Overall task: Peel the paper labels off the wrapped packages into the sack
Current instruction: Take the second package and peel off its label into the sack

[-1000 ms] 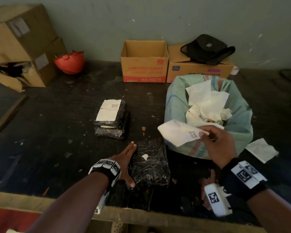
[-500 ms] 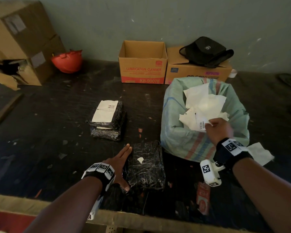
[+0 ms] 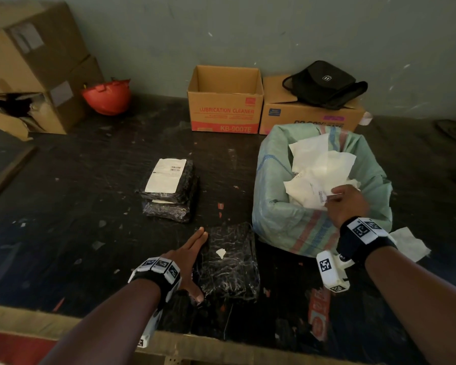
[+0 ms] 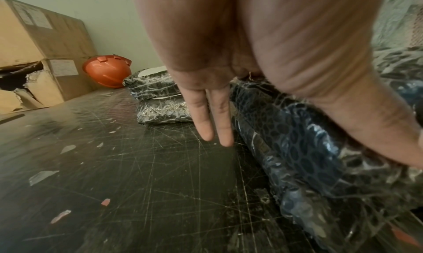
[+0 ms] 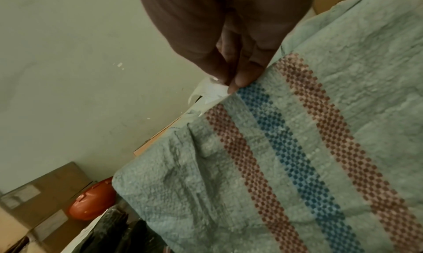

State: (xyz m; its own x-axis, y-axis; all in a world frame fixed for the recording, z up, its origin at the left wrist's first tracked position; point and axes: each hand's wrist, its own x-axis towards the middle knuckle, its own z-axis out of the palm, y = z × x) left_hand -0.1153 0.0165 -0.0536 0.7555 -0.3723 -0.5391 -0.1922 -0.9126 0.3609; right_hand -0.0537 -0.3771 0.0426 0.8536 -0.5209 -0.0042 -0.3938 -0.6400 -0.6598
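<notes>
Fingers of the right hand [image 3: 346, 204] pinch a peeled label [image 3: 307, 192] over the sack [image 3: 277, 214], while the left hand [image 3: 192, 255] lies flat-fingered against the stripped package [image 3: 228, 262] near the bench's front edge.

Dim light; pale green wall [image 3: 274, 27] behind scratched black table [image 3: 90, 206]; cardboard boxes [image 3: 32, 61] stacked far left.

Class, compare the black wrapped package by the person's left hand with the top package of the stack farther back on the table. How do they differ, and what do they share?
1. The near package shows only a small white scrap of label; the top stacked package carries a full white label.
2. The near package lies straight on the table; the top stacked package rests on another package.
3. The left hand rests against the near package; nothing touches the top stacked package.

Both are wrapped in shiny black plastic.
</notes>
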